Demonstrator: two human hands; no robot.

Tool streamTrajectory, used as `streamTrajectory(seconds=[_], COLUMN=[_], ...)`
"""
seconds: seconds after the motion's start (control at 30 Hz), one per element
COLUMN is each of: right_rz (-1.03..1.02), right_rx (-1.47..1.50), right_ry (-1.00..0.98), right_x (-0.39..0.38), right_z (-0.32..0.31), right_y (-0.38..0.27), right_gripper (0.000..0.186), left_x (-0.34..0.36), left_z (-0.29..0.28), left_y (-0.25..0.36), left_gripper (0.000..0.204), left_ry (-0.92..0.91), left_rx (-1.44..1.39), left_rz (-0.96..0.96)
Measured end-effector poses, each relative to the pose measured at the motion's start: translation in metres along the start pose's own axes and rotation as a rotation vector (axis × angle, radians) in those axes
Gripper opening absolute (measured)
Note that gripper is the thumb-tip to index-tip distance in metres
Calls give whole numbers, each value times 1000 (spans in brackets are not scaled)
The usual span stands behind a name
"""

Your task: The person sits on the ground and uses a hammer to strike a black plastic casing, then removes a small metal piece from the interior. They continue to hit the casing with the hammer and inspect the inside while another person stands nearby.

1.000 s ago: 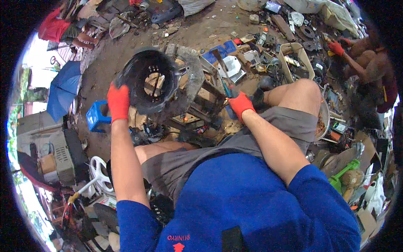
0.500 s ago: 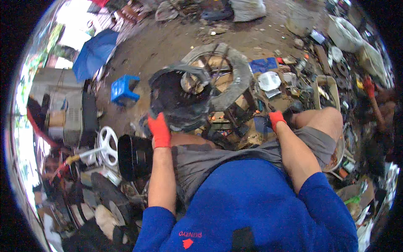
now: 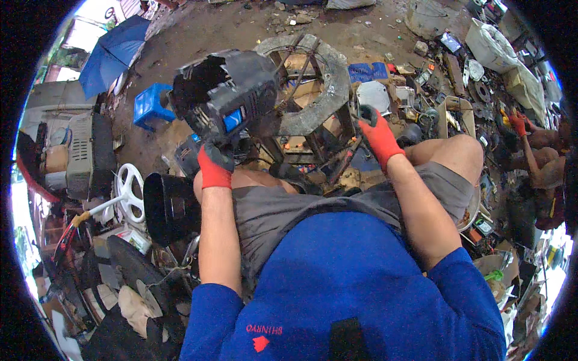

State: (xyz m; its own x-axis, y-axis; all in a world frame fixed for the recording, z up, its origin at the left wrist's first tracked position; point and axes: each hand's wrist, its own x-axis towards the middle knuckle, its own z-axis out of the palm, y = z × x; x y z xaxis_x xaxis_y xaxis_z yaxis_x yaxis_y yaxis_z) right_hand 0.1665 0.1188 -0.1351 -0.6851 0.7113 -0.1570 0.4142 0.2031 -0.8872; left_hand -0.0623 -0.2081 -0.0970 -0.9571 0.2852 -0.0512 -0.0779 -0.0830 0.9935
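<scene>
My left hand (image 3: 215, 163), in a red glove with dark fingers, is closed on the lower edge of a broken black plastic casing (image 3: 253, 90). The casing is tilted, with a jagged opening at its upper left and a blue label on its side. It rests against an octagonal grey concrete-like ring (image 3: 328, 108) on dark legs. To the right of the ring, my right hand (image 3: 380, 137), also gloved, is raised with its fingers curled closed. What it holds, if anything, I cannot make out. A dark bar (image 3: 344, 163) lies below that hand, among scraps under the ring.
A blue stool (image 3: 152, 107) and a blue umbrella (image 3: 114, 54) stand at the left. Near my left leg are a black bin (image 3: 161, 207) and a white wheel (image 3: 129, 192). Scrap parts and a beige container (image 3: 456, 117) lie at right, near another person's gloved hand (image 3: 518, 123).
The black casing has swung left and turned over, bringing its blue label into view. My right hand has risen from near my knee to beside the ring. The whole view has shifted slightly.
</scene>
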Motion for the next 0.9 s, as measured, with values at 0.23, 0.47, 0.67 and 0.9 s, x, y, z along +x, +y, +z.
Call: streamTrajectory(seconds=[0.23, 0.47, 0.67, 0.9], right_rz=[-433, -685, -770, -731], right_rx=[179, -198, -168, -331], right_ry=[-293, -154, -110, -160], right_x=[13, 61, 76, 84], right_z=[-59, -30, -14, 20], right_y=[-105, -106, -81, -94], right_gripper=[74, 97, 94, 91], left_x=[13, 8, -18, -22], left_z=[76, 177, 169, 148], left_y=[15, -23, -47, -52], left_gripper=[36, 34, 37, 45], left_ry=[-255, -240, -321, -611], left_rx=[-638, -626, -283, -742], left_rz=[-355, -533, -462, -716])
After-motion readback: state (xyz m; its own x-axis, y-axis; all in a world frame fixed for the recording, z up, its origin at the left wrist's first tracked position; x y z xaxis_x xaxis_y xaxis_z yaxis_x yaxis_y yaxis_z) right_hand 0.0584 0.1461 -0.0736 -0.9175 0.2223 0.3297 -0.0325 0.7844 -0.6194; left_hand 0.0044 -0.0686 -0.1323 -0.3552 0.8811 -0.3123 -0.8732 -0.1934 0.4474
